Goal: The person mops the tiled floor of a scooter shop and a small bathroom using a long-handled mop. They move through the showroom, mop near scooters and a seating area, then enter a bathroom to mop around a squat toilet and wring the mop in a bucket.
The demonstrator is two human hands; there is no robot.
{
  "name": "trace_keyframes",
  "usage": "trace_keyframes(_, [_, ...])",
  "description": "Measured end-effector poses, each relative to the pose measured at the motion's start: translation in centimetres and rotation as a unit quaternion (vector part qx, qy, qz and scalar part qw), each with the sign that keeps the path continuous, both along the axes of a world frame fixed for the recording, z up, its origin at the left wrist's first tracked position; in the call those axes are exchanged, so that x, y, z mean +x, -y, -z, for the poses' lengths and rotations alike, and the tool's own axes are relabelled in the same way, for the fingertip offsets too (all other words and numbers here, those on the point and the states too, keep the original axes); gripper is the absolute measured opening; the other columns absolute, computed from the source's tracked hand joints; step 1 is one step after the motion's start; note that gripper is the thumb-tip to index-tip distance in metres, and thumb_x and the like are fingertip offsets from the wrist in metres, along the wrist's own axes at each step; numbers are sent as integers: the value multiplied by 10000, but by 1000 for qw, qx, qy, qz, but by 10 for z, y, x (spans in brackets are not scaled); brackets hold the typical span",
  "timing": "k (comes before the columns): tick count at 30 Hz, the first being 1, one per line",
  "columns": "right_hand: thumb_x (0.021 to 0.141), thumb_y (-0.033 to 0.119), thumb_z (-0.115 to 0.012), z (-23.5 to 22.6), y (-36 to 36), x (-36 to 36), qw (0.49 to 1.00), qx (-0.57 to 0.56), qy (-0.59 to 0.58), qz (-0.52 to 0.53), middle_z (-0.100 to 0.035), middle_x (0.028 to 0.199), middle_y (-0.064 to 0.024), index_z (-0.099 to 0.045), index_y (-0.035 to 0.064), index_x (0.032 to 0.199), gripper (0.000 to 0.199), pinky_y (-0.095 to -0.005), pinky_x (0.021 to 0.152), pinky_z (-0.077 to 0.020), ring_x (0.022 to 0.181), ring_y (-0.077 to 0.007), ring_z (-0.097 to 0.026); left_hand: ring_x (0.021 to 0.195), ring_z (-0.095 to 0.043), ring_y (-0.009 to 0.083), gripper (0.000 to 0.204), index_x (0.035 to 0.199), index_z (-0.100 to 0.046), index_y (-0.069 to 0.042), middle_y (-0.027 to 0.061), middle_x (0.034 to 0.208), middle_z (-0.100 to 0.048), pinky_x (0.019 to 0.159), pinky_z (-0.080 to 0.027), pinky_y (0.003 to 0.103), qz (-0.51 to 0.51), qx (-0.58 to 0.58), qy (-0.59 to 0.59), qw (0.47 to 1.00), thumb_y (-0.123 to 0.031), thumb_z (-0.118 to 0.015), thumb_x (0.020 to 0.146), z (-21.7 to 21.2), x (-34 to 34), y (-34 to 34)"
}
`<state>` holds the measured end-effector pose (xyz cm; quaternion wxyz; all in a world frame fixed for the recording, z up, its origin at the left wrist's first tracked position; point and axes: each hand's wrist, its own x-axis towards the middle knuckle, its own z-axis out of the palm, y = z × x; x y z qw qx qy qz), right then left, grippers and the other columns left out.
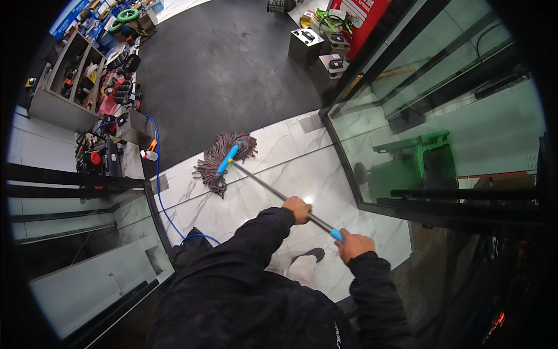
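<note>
1. Left grip: fingers wrapped around the metal shaft of the mop, partway along its length, knuckles up.
2. Right grip: closed on the top end of the shaft, just behind the blue end cap, thumb side toward the left grip.
3. Both grips near each other on the upper part of the shaft, left ahead of right, dark sleeves running back to the lower edge.
4. Mop: slanted down and away from the grips, toward the upper left; blue collar at the far end, joined to the head.
5. Mop head: grey-brown strings, spread on the floor well ahead of the left grip, lying at the edge where tile meets dark pavement.
6. Floor under the grips: pale marbled tile, glossy, with a bright glare spot just beside the left grip.
7. Shoe: dark toe on the tile directly below the grips, between the two sleeves.
8. Glass door to the right of the grips, black-framed; another glass panel to the left.
9. Blue hose: curving across the tile left of the grips, close to the left panel's frame.
10. Shelf with goods far ahead and left of the mop head; boxes far ahead on the right.
</note>
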<state>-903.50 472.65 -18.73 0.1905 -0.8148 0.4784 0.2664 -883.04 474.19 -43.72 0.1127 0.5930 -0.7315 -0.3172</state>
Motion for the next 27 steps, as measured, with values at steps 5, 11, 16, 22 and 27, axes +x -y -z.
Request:
trace_keyframes(5, [921,364,-654,-35,2,-27,993,-48,-39,97,-708,799,-183,-626,124,1143,329,-527,692,-522,777,-406,-689,737,-680,387,179,841,-696,-134,144,725,-690,668,-540,494,104,-54,-54,992,-266,-675,722,-8,-52,62])
trace_keyframes(11, [938,364,-639,-12,-11,9,969,-40,-46,238,-715,901,-231,-621,97,1171,355,-541,778,-534,856,-450,-684,744,-676,388,136,753,-667,-82,145,720,-683,672,-535,497,162,-83,-70,981,-183,-705,671,-12,-44,104])
trace_keyframes(16, [898,295,-692,-9,8,30,982,2,-49,182,-709,904,-240,-612,67,1171,365,-537,782,-543,884,-448,-683,783,-668,387,163,734,-667,-72,150,728,-680,730,-527,495,88,-87,-56,991,-195,-715,639,-9,-18,97])
trace_keyframes(22, [892,269,-673,-27,4,67,996,72,-19,51,-707,914,-242,-593,42,1198,390,-531,782,-547,880,-436,-690,728,-653,396,174,686,-640,-54,186,692,-653,736,-518,499,-56,-80,-66,993,-187,-692,587,-11,40,20])
trace_keyframes(27, [916,259,-648,-5,-36,100,988,154,0,32,-704,918,-252,-557,25,1190,371,-535,794,-544,875,-442,-692,788,-644,360,132,720,-653,-84,137,729,-660,783,-496,465,-60,-62,-34,996,-199,-676,659,-8,91,-46])
